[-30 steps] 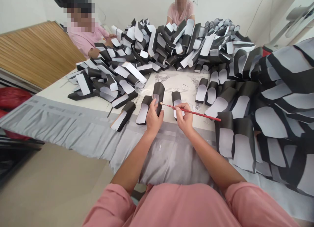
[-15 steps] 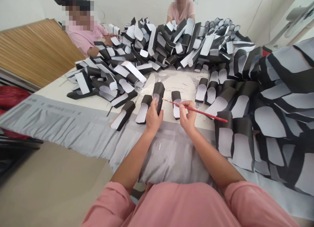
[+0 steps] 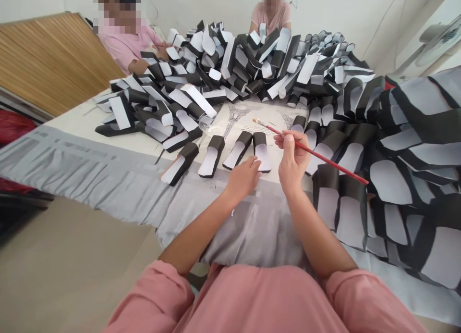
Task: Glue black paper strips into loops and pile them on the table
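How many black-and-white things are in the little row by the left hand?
4: leftmost piece, second piece, third piece, and rightmost piece, partly covered by the left hand. None looks fully hidden.

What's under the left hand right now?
The left hand has its fingertips over the near-left part of a black-and-white piece, whose far end shows. Grey cloth shows beside the wrist. What lies directly beneath the palm is covered.

On my feed the table (image 3: 81,114) bears a printed sheet (image 3: 248,114), four black-and-white pieces (image 3: 237,149) at its near side, a heap (image 3: 212,61) behind it.
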### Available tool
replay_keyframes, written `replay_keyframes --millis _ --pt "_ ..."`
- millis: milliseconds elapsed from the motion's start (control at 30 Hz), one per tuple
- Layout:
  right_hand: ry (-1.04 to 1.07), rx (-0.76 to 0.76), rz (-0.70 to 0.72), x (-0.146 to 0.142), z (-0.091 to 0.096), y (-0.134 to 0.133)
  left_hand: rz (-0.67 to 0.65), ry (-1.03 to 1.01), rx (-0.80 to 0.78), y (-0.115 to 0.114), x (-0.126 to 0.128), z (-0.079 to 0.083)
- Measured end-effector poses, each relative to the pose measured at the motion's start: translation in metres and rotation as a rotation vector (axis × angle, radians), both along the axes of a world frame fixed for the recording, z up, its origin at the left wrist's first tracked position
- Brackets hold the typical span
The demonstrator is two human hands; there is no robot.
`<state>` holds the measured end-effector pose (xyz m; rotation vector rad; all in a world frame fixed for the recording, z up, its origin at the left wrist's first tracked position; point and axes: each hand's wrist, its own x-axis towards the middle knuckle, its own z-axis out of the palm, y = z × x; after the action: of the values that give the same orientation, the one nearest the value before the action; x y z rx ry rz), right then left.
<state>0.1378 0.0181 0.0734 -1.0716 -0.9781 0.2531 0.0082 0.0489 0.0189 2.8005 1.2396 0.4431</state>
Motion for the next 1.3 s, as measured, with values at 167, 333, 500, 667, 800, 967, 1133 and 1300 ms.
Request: replay_keyframes --millis 167,333,500,667,800,967,1133,1300 --pt "-0.264 -0.141 0.066 -0.001 0.027 0.000 -0.045 0.070 -0.077 0.002 0.010 -0.018" --pt "-0.736 -0.344 0.065 -0.003 0.061 0.041 -0.089 0.107 -0.022 0.010 0.007 -0.029" --pt "-1.113 -0.538 0.191 -0.015 0.064 0.086 -0.154 0.174 0.035 0.005 0.007 -0.022" --pt "-1.230 -0.678 0.213 -0.018 0.048 0.095 -0.165 0.156 0.045 0.006 0.005 -0.022" --pt "-1.275 -0.729 0.212 -0.017 0.045 0.095 -0.162 0.113 0.053 0.010 0.004 -0.024" --pt "-1.319 -0.743 0.201 -0.018 0.044 0.096 -0.175 0.120 0.048 0.010 0.004 -0.022" --pt "-1.365 -0.746 0.189 -0.019 0.041 0.096 -0.172 0.095 0.057 0.010 0.004 -0.023" --pt "-1.399 -0.749 0.166 -0.018 0.041 0.096 -0.180 0.110 0.046 0.010 0.004 -0.021"
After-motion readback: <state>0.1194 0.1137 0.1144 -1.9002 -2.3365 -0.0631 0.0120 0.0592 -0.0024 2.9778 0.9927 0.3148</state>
